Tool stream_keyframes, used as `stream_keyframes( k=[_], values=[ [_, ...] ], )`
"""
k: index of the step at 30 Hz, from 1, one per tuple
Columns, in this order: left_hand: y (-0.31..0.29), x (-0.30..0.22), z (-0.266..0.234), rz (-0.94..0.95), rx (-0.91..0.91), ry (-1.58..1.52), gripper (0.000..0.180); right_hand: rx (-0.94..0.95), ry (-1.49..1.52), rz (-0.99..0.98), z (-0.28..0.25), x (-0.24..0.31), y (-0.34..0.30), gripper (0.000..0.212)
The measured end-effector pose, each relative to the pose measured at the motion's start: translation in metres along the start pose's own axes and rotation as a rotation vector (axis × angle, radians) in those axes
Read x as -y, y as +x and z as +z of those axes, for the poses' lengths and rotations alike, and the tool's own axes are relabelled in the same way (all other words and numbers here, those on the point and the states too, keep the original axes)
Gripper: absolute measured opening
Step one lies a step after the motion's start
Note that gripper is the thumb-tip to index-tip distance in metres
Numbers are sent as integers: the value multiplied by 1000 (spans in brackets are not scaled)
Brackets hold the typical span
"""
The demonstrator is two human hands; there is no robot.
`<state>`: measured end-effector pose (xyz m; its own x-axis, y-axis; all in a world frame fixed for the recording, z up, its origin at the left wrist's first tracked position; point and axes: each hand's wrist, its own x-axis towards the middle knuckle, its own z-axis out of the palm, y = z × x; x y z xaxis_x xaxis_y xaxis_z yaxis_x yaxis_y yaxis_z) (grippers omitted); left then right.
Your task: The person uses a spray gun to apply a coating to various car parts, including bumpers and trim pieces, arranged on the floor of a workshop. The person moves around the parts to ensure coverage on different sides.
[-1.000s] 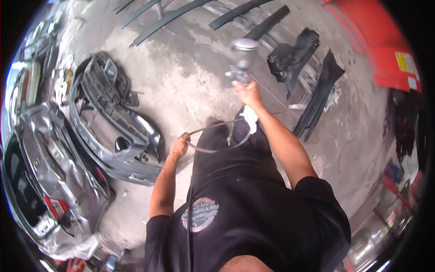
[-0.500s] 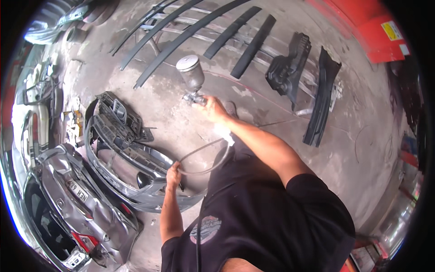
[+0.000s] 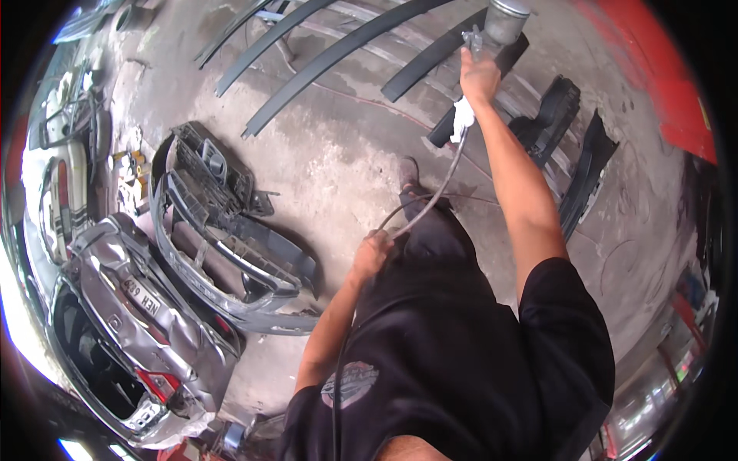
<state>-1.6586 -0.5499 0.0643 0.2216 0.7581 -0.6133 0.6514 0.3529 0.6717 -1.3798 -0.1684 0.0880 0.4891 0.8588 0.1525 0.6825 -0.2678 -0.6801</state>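
My right hand (image 3: 481,80) is closed round the handle of a spray gun (image 3: 474,38) with a metal cup (image 3: 506,21) on top. The arm is stretched out far ahead, above dark trim strips (image 3: 438,58). Something white (image 3: 463,119), perhaps a wrapping, hangs just below that hand, where the air hose (image 3: 447,180) comes down from the gun. Closer to my body, my left hand (image 3: 374,252) is wrapped round the hose, which bends in a loop there.
Long dark strips (image 3: 330,65) and moulded black parts (image 3: 592,173) lie across a pale rack ahead. A grey bumper (image 3: 254,313) and a dented silver tailgate (image 3: 146,307) rest on the floor to the left. Something large and red (image 3: 646,69) stands at the far right.
My right hand has carried the spray gun forward and to the right, over the strips. My left hand has moved right and slightly up with the hose, which is now stretched straighter.
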Motion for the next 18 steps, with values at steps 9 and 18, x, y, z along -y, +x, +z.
stream_keyframes(
  k=[9,18],
  values=[
    [-1,70,-14,-184,195,190,25,855,316,-125,53,33,-107,56],
    [22,-13,-38,108,46,17,20,481,104,-165,29,43,-4,50]
  ],
)
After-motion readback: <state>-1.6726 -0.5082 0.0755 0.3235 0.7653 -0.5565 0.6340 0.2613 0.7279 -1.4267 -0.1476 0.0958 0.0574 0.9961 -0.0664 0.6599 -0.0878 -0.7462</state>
